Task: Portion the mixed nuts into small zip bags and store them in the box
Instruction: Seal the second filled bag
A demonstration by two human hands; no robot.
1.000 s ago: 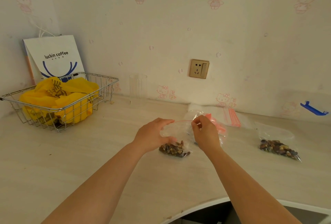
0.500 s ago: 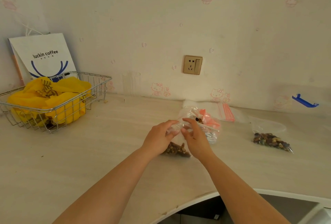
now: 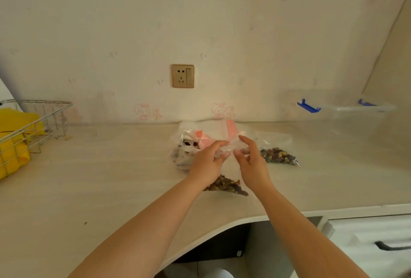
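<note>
A small clear zip bag (image 3: 225, 185) with brown mixed nuts at its bottom stands on the pale desk (image 3: 111, 177). My left hand (image 3: 209, 161) and my right hand (image 3: 249, 160) both pinch its top edge, close together. Behind my left hand lies the big nut bag (image 3: 185, 147) with an orange label. A filled small zip bag (image 3: 279, 155) lies on the desk to the right. Spare zip bags with red strips (image 3: 231, 128) lie by the wall. The clear storage box (image 3: 360, 122) with blue clips stands at the far right.
A wire basket (image 3: 33, 126) holding yellow bags stands at the left edge. A wall socket (image 3: 183, 76) sits above the desk. The desk's curved front edge runs below my arms, with a white drawer (image 3: 378, 244) at lower right.
The view has swung right, bringing the storage box in. My hands have come together at the top of the small bag and have shifted slightly right with it.
</note>
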